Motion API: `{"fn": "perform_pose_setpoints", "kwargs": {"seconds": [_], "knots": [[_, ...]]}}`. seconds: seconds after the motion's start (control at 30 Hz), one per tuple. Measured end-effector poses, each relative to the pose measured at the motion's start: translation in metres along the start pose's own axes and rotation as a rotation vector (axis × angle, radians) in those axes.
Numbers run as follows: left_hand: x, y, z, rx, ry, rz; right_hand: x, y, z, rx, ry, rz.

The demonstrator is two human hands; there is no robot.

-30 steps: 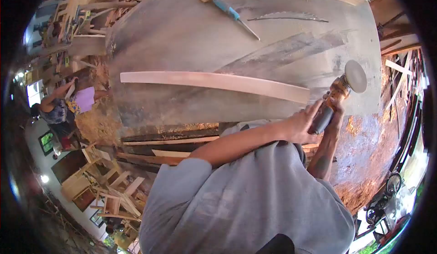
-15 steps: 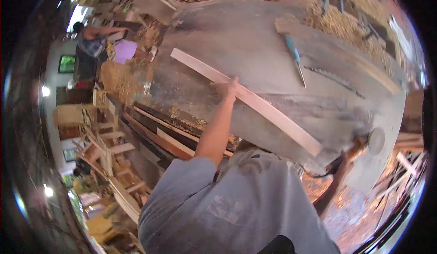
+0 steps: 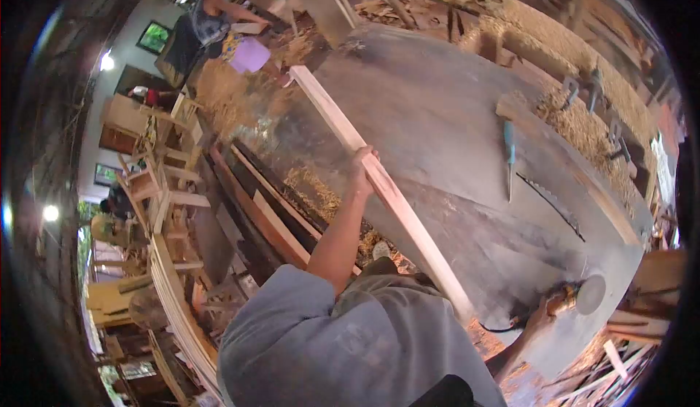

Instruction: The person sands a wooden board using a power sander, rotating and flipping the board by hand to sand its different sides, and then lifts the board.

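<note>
A long, pale strip of wood (image 3: 408, 217) slants across the near-left edge of the worktable, its far end beyond the table's left side. My left hand (image 3: 364, 163) is closed around it near the middle. At the lower right, my right hand (image 3: 541, 318) grips an angle grinder (image 3: 563, 301), whose round disc (image 3: 590, 295) faces up over the table's corner. The grinder is apart from the wood. Details of the right fingers are dark and partly hidden.
On the grey worktable (image 3: 437, 79) lie a blue-handled screwdriver (image 3: 509, 148), a dark serrated blade (image 3: 550, 204) and a board (image 3: 576, 166). Clamps (image 3: 594, 90) and shavings line the far side. Planks (image 3: 266, 217) lean at the left; another person (image 3: 219, 20) sits beyond.
My left hand has turned the wood strip to a steeper slant and onto another face, shifting its near end toward my body. My right hand still holds the grinder. The view has rotated.
</note>
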State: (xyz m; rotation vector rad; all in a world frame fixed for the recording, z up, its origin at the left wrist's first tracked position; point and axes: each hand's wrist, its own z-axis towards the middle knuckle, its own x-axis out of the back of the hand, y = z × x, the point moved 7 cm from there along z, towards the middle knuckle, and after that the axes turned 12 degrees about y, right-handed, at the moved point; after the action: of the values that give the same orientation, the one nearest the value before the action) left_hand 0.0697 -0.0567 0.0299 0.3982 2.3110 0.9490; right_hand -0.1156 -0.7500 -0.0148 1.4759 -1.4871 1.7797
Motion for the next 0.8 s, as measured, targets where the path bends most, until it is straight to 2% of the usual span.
{"fn": "perform_pose_setpoints", "kwargs": {"seconds": [0.1, 0.2, 0.33, 0.43, 0.5, 0.57, 0.6, 0.67, 0.7, 0.73, 0.77, 0.8], "knots": [[0.011, 0.044, -0.008, -0.038, 0.045, -0.119, -0.014, 0.012, 0.009, 0.056, 0.047, 0.061], [0.003, 0.11, -0.046, -0.119, -0.042, -0.115, -0.025, 0.028, 0.019, 0.119, 0.091, 0.145], [0.034, 0.205, -0.064, -0.288, -0.06, -0.2, -0.056, 0.07, 0.035, 0.307, 0.166, 0.364], [0.074, 0.273, -0.08, -0.418, -0.081, -0.201, -0.042, 0.059, 0.01, 0.16, 0.12, 0.394], [0.114, 0.311, -0.089, -0.482, -0.047, -0.199, -0.019, 0.027, -0.022, 0.262, 0.273, 0.29], [0.157, 0.348, -0.099, -0.644, -0.062, -0.105, 0.012, -0.019, -0.063, 0.502, 0.546, 0.171], [0.186, 0.363, -0.095, -0.662, -0.041, -0.131, 0.024, -0.047, -0.086, 0.64, 0.685, 0.131], [0.251, 0.387, -0.084, -0.881, 0.143, 0.222, 0.04, -0.118, -0.139, 0.913, 0.919, 0.108], [0.282, 0.389, -0.076, -0.881, 0.174, 0.202, 0.041, -0.153, -0.169, 0.985, 0.977, 0.133], [0.316, 0.392, -0.067, -0.889, 0.392, 0.42, 0.047, -0.204, -0.216, 0.945, 0.905, 0.001], [0.333, 0.398, -0.075, -1.006, 0.506, 0.538, 0.021, -0.225, -0.217, 0.995, 0.828, 0.252], [0.35, 0.402, -0.084, -1.112, 0.643, 0.657, 0.028, -0.276, -0.272, 1.049, 0.603, 0.458]]}}
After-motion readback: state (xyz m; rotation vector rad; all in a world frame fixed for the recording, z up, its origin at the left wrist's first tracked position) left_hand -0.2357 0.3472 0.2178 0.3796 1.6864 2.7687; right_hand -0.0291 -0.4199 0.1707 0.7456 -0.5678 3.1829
